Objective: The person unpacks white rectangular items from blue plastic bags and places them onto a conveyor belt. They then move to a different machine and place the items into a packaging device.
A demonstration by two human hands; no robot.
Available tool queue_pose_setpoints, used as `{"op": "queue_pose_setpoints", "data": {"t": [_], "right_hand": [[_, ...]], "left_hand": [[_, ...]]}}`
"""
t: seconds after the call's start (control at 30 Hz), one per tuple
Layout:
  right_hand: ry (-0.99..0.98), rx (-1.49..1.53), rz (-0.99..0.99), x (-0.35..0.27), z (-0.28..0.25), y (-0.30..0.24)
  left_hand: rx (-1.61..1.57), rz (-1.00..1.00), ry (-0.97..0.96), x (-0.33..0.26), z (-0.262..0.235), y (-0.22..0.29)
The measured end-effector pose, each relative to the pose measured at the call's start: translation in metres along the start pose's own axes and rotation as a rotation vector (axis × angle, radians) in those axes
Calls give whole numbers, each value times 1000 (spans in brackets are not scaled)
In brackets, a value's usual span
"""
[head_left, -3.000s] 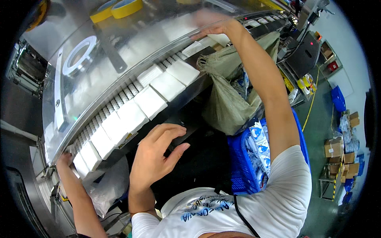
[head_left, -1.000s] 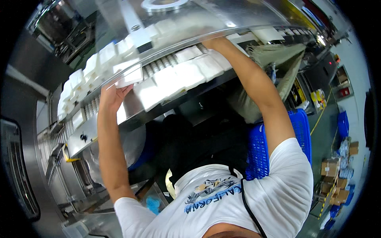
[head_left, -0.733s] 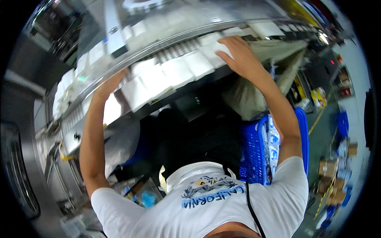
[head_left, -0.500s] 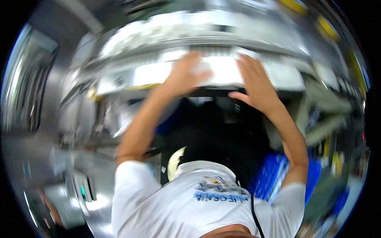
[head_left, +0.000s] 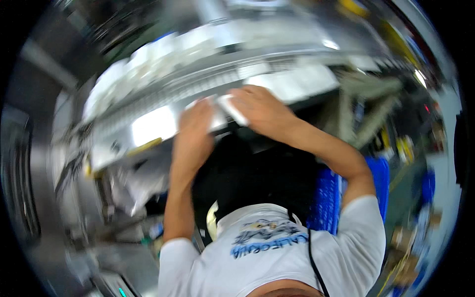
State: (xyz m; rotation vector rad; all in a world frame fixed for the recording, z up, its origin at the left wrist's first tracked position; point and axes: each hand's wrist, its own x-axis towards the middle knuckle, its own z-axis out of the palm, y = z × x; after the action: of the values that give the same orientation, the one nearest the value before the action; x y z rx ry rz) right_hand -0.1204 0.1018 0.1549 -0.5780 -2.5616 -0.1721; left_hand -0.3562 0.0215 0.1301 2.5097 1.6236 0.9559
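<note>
Both hands are over the front ledge of a metal work table. My right hand (head_left: 261, 111) is closed on a small flat white packet (head_left: 232, 110), which sticks out from its fingertips on the left. My left hand (head_left: 196, 131) is curled next to another white piece (head_left: 218, 120), with its fingertips on the upper edge; motion blur softens the grip. A narrow gap separates the two white pieces. To the right of my right hand, several white packets (head_left: 297, 83) lie side by side on the ledge.
Behind the ledge runs a ridged conveyor-like strip (head_left: 163, 91), with a row of white bundles (head_left: 148, 59) beyond it. A blue plastic crate (head_left: 378, 183) stands at my right, near a pale frame (head_left: 368, 99). Clear plastic film (head_left: 133, 185) hangs below the ledge at left.
My hands were spread, fingers stretched, over the white packets. They have come closer together and closed around white pieces. The view has turned, so the table now slants.
</note>
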Motion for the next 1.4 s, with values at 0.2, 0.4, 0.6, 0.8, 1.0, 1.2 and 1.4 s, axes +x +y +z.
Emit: {"op": "queue_pose_setpoints", "data": {"t": [0.2, 0.4, 0.6, 0.8, 1.0, 1.2, 1.4], "right_hand": [[68, 587, 364, 49, 7, 109], [-177, 390, 606, 69, 75, 177], [-355, 644, 664, 80, 41, 161], [42, 700, 717, 64, 23, 142], [-168, 862, 659, 69, 37, 146], [-7, 996, 815, 50, 75, 188], [69, 977, 892, 63, 31, 165]], "left_hand": [[-791, -495, 280, -14, -22, 14], [-1192, -758, 521, -21, -25, -10], [-1161, -857, 557, -20, -26, -10], [108, -202, 225, 16, -29, 11], [139, -124, 54, 16, -7, 6], [93, -15, 40, 21, 14, 0], [50, 45, 66, 28, 19, 2]]}}
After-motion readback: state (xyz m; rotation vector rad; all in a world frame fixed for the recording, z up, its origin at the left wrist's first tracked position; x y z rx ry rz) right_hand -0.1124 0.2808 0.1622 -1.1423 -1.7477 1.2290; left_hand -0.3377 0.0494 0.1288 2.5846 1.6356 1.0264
